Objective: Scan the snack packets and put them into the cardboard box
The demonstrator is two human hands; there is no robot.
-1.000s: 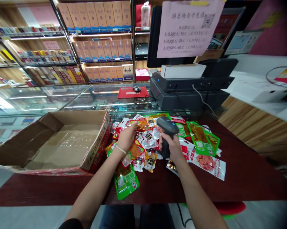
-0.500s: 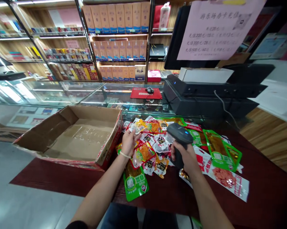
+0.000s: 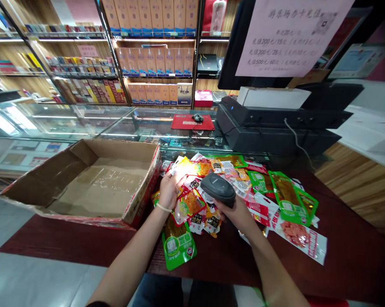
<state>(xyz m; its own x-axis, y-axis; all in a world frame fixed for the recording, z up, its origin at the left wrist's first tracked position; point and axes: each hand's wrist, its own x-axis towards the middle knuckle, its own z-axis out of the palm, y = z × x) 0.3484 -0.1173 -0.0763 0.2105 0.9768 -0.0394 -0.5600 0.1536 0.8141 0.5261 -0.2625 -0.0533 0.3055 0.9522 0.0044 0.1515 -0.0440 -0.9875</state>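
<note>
Scanner [image 3: 218, 187] now closer to lit packet [image 3: 183, 166], pink sign [image 3: 285, 42] “500元/60次” beyond

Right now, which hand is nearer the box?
Left. The left hand is just to the right of the box, not touching it, holding a packet; the right hand is farther right, beyond the left, gripping the scanner.

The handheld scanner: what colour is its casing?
Dark grey, nearly black; the scanner shows best in the current head view.
</note>
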